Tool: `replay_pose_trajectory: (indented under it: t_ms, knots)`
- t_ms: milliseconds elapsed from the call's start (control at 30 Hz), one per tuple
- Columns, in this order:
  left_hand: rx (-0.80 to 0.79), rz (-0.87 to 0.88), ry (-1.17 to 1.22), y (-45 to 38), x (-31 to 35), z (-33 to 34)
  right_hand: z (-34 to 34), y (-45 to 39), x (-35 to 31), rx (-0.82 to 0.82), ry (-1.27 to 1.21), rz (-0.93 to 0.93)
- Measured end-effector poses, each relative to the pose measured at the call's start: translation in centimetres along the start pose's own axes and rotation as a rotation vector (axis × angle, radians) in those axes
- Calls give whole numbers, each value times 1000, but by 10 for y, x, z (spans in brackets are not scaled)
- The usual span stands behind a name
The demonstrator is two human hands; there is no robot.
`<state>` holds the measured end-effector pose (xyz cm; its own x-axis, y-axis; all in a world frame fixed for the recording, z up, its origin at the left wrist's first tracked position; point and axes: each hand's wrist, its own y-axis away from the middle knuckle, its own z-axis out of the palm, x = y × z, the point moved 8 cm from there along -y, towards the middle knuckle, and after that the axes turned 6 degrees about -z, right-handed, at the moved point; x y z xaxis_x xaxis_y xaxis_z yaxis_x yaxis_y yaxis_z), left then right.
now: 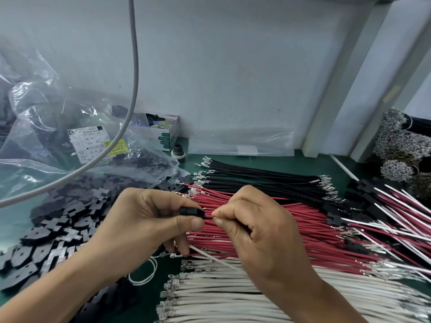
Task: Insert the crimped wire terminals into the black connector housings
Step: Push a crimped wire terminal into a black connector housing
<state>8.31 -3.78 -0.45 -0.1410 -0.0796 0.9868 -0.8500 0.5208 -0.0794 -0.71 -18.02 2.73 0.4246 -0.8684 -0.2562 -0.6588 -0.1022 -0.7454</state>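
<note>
pinching a small matte black connector housing [192,212] in left hand [149,220] above the glossy red wires [303,220]; right hand [254,227] fingertips nipping a thin wire at its mouth

white printed label [89,145] on the clear plastic bag [46,127]: "MC20260325", "PC", rest too blurry tbh | small yellow sticker [116,147] next to it: handwriting, can't make it out
</note>
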Motion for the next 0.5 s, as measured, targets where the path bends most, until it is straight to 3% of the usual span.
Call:
replay_pose_trajectory:
  t_ms: [133,300,500]
  knots:
    - [69,19,-4,-4,-1,-11,-12,-7,-12,46,253,-94]
    - [144,12,-23,-6,-6,-20,28,8,-11,-377,227,20]
    - [131,20,-31,-8,-8,-21,31,11,-3,-405,121,96]
